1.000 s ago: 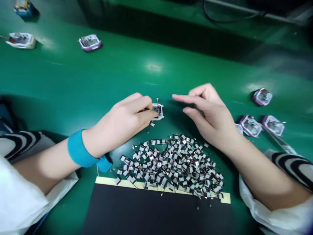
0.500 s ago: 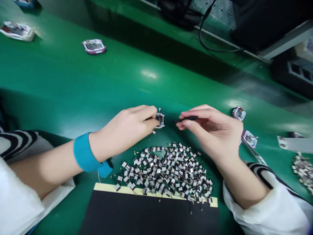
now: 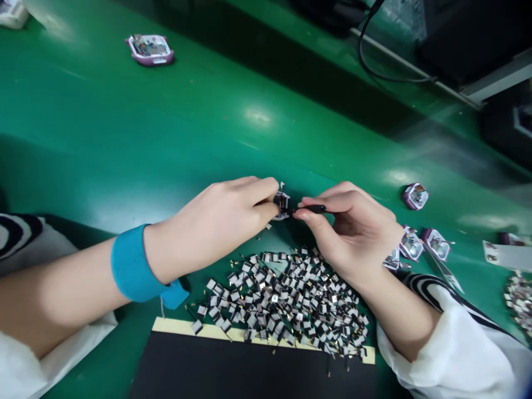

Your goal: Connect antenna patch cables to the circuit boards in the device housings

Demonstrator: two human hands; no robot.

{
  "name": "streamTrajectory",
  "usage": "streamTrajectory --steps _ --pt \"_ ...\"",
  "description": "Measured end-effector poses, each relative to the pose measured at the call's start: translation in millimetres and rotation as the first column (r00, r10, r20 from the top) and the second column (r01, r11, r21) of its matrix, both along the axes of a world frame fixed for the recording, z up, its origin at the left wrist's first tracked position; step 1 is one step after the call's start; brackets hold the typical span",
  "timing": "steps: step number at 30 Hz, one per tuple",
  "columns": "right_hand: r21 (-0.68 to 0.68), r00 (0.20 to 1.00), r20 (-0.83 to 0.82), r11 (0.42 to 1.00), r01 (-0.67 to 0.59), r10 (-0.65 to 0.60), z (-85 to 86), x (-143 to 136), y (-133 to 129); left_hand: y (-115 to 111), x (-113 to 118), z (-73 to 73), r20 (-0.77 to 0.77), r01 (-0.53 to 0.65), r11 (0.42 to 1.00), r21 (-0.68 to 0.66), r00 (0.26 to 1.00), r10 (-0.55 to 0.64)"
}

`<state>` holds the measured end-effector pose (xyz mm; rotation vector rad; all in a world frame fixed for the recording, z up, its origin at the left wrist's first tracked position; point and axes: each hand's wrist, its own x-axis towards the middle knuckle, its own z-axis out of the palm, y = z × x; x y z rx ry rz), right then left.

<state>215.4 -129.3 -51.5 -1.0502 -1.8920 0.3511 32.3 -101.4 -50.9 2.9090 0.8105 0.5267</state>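
Note:
In the head view, my left hand [image 3: 233,221], with a teal band [image 3: 132,265] at its wrist, pinches the left side of a small open watch case [image 3: 283,206]. The case has a pale frame and dark electronics inside; my fingers cover its left part. My right hand [image 3: 353,230] grips a slim black pointed tool [image 3: 313,209] between thumb and fingers. Its tip is at the case's right edge; whether it touches cannot be made out. Below both hands spreads a heap of small black-and-silver parts with short leads [image 3: 278,302].
The parts overlap the pale strip of a black mat [image 3: 249,368] on the green table [image 3: 199,127]. Purple-rimmed watch cases [image 3: 415,197] lie at the right, with another purple case [image 3: 150,51] at upper left. A black cable [image 3: 366,58] loops at the back.
My right hand has moved left, bringing the black tool's tip up to the watch case. My left hand keeps its pinch on the case. The whole view has shifted slightly.

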Motion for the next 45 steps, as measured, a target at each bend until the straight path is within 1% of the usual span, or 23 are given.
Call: streamTrajectory --steps 2,4,6,11,15,18,21,24,29,32,35,37,39,40,41,42,43,44,45 --pt "0.043 0.998 0.056 0.999 -0.001 -0.002 -0.2 0 0 0 0 0.3 0.001 -0.007 1.000 -0.005 1.000 0.007" --pt "0.075 0.994 0.107 0.997 0.004 -0.012 -0.2 -1 0 0 0 1.1 -0.011 -0.011 0.999 -0.038 1.000 0.011" --pt "0.086 0.992 0.126 0.996 0.010 -0.021 -0.3 -2 0 1 1 1.8 -0.024 -0.012 0.998 -0.067 1.000 0.011" --pt "0.048 0.995 0.092 0.999 0.025 -0.029 -2.1 -5 0 1 1 1.9 -0.011 -0.021 0.999 -0.046 1.000 0.020" --pt "0.031 0.997 0.071 0.999 0.019 -0.021 -5.3 -6 0 1 1 2.0 -0.017 -0.031 0.998 -0.055 0.999 0.030" --pt "-0.022 1.000 0.031 1.000 0.006 -0.006 -8.5 -4 1 1 1 2.2 -0.011 -0.016 0.998 -0.055 1.000 0.015" --pt "-0.089 1.000 -0.017 0.996 -0.016 0.015 -10.6 -3 2 0 1 2.4 0.002 -0.024 0.995 -0.093 1.000 0.024" --pt "-0.107 0.999 -0.034 0.994 -0.039 0.035 -10.1 -3 2 0 2 2.6 0.009 -0.024 0.992 -0.126 1.000 0.025" --pt "-0.130 0.999 -0.038 0.991 -0.038 0.033 -9.6 -5 3 1 1 1.6 0.011 -0.029 0.993 -0.116 0.999 0.030" --pt "-0.165 0.998 -0.054 0.985 -0.042 0.033 -10.7 -6 5 2 -1 1.5 0.032 0.017 0.994 -0.110 0.999 -0.013" --pt "-0.241 0.991 -0.130 0.969 -0.048 0.017 -6.8 -4 6 1 -2 3.8 0.025 0.045 0.994 -0.101 0.999 -0.042" --pt "-0.269 0.987 -0.162 0.962 -0.039 -0.005 -0.2 0 7 -1 -2 6.3 0.003 -0.003 0.994 -0.109 1.000 0.003" --pt "-0.269 0.995 -0.099 0.963 -0.006 -0.021 7.3 6 9 -3 -2 9.0 0.015 -0.121 0.983 -0.135 0.992 0.124" --pt "-0.271 0.999 -0.032 0.962 0.016 -0.026 10.5 10 10 -4 -3 10.4 0.043 -0.187 0.965 -0.182 0.979 0.198" --pt "-0.275 0.999 0.049 0.961 0.034 -0.021 12.9 13 10 -6 -4 11.9 0.088 -0.239 0.936 -0.258 0.959 0.269" --pt "-0.283 0.991 0.134 0.958 0.042 -0.004 14.5 16 11 -6 -5 13.2 0.137 -0.265 0.901 -0.344 0.935 0.327" --pt "-0.296 0.977 0.213 0.955 0.037 0.028 15.3 18 12 -7 -7 14.2 0.186 -0.260 0.868 -0.423 0.913 0.364" --pt "-0.312 0.958 0.280 0.950 0.024 0.068 15.5 19 12 -7 -9 14.8 0.229 -0.234 0.846 -0.478 0.897 0.377" --pt "-0.331 0.938 0.329 0.944 0.007 0.108 15.2 19 12 -6 -11 14.8 0.260 -0.195 0.841 -0.505 0.895 0.363"
